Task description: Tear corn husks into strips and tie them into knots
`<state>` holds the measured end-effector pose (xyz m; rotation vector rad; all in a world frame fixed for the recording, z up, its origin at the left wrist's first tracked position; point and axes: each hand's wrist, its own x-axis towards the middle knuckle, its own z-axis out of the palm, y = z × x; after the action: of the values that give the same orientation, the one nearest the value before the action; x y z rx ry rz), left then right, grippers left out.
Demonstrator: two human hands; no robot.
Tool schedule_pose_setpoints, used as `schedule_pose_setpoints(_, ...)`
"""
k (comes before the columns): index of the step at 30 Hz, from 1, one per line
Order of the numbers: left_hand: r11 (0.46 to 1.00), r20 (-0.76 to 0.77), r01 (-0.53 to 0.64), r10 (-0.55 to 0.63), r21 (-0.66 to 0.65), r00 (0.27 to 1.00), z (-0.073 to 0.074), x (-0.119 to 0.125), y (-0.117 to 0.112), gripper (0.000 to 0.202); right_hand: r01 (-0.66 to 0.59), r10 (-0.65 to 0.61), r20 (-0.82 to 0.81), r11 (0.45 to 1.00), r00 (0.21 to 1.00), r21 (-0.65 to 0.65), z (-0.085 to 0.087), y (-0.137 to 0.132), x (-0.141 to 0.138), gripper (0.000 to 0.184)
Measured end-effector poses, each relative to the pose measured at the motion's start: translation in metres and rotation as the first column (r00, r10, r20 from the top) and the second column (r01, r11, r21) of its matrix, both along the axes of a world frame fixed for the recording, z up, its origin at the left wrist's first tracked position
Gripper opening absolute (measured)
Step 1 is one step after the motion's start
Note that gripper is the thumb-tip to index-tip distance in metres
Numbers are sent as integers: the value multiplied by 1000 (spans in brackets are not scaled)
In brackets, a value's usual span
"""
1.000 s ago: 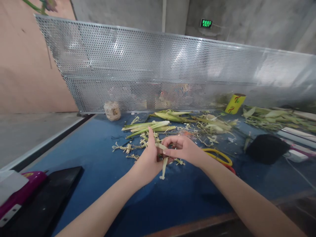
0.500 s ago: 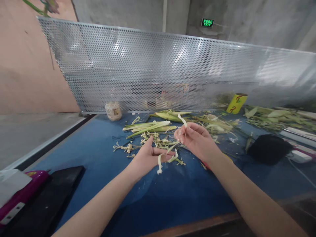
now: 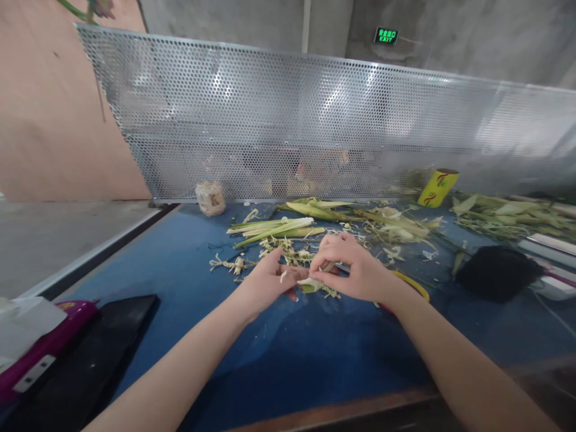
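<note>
My left hand [image 3: 267,278] and my right hand [image 3: 353,267] meet over the middle of the blue table [image 3: 234,372]. A pale green corn husk strip [image 3: 308,285] lies between their fingertips. My left thumb points up while the other fingers close on the strip, one white end curling above them. With thumb and forefinger pinched, my right hand grips the same husk; its other fingers are curled. Beyond the hands lie small braided or knotted husk pieces [image 3: 288,251] and a bundle of cut pale green husks [image 3: 279,229].
Loose husks [image 3: 400,225] spread toward the perforated metal screen [image 3: 279,96]. A wrapped jar-like object [image 3: 210,198] stands back left, a yellow cylinder [image 3: 438,188] back right. At right sits a black item [image 3: 497,273]; a dark tray [image 3: 85,366] and purple device [image 3: 54,345] lie left. Something yellow-handled [image 3: 414,283] shows behind my right wrist.
My right hand has come down and left to meet the left fingertips. The strip hanging from my left hand is now gathered between both hands. The view has shifted slightly.
</note>
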<state>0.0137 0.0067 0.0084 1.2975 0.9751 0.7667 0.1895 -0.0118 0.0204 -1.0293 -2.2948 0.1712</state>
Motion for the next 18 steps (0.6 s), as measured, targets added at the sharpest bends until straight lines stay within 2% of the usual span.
schedule_pose_setpoints(8, 998, 2, -23, 23, 64, 1000, 0, -1, 3, 96, 24, -33, 92, 995, 995, 96, -3, 5, 1, 10)
schedule_pose_setpoints(13, 991, -30, 6, -2, 137, 1000, -5, -2, 6, 95, 19, -34, 81, 984, 996, 179, -3, 5, 1, 9)
schedule_pose_setpoints(18, 981, -76, 32, -17, 193, 997, -7, -4, 8, 95, 31, -61, 163, 983, 985, 180, -3, 4, -1, 9)
